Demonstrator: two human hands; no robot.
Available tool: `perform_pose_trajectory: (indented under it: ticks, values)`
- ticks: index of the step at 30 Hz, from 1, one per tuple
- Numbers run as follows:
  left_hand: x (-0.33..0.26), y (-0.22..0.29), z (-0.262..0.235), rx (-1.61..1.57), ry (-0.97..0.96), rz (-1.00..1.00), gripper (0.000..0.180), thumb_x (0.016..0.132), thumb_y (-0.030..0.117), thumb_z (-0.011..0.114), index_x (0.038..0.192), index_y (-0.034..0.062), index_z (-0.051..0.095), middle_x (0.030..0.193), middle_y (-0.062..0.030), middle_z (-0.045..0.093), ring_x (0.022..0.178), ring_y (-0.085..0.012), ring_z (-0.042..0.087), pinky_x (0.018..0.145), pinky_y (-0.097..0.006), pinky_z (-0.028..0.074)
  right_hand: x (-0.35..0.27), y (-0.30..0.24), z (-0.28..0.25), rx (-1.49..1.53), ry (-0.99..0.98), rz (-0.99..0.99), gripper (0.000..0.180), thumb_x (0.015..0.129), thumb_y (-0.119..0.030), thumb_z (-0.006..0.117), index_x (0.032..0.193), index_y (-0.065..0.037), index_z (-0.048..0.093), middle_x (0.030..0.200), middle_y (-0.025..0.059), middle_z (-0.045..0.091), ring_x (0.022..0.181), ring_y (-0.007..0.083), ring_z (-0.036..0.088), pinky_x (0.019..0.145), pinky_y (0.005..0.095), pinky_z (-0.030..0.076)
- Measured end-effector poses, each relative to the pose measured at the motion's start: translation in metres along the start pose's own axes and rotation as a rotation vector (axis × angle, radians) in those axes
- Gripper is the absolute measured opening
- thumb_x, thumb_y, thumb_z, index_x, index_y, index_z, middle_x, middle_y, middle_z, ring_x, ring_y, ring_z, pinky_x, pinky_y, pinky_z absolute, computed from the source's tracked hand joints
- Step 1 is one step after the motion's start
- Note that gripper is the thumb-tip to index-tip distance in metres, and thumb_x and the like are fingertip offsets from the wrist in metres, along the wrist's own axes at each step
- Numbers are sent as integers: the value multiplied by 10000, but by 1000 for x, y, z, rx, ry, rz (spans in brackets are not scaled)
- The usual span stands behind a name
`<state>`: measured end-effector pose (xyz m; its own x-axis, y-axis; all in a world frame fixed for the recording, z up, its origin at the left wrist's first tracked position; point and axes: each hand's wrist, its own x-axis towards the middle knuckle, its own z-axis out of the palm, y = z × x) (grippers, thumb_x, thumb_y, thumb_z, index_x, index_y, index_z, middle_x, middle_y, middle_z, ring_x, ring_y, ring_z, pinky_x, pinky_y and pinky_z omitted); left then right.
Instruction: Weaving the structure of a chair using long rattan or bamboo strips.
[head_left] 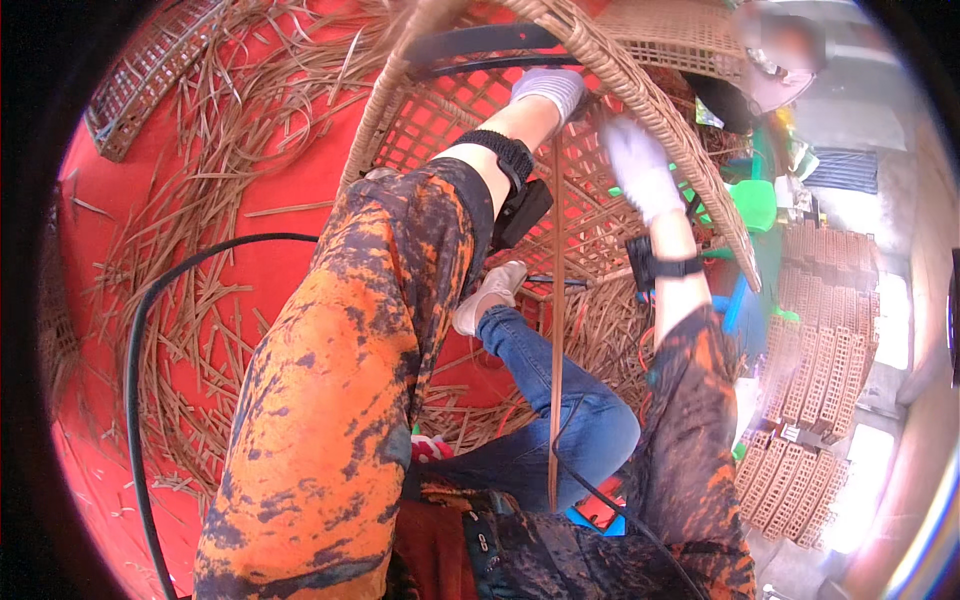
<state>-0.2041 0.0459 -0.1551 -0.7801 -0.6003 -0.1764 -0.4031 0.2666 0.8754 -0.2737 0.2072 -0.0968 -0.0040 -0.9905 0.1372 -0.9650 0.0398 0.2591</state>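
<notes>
A large woven basket [640, 80] of brown strips, with a thick braided rim and open lattice, tilts in front of me. My left hand [548, 90], in a striped whitish glove, is inside it against the lattice. Its fingers look curled in, but what they hold is hidden. A long flat brown strip [556, 330] runs from just below that hand down toward my lap. To the right, my right hand [640, 170], in a pale glove, is near the basket's right rim. Motion blurs its fingers. Both wrists carry black bands with small boxes.
Loose brown strips [190, 330] litter the red floor covering [270, 280]. A black cable [132, 380] curves at left. A jeans-clad leg [590, 430] and shoe lie below the basket. Stacked woven baskets [815, 370] stand right; another person [780, 75] is at upper right.
</notes>
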Motion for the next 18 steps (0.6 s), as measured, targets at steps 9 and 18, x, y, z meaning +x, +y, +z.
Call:
perform_pose_trajectory:
  ticks: [9, 18]
  values:
    - [-70, 38, -27, 198, 122, 79, 454, 765, 454, 559, 1059, 126, 669, 1145, -128, 622, 1137, -316, 528, 934, -421, 418, -132, -236, -124, 680, -682, -292, 119, 836, -178, 513, 817, -61, 508, 550, 102, 554, 503, 288, 606, 410, 409, 466]
    - [-49, 24, -8, 482, 278, 229, 254, 861, 264, 542, 969, 85, 685, 984, -185, 653, 964, -325, 613, 844, -434, 472, -153, -270, -116, 1007, -800, -462, 202, 869, -272, 537, 831, -75, 515, 614, 107, 538, 604, 312, 593, 516, 401, 467]
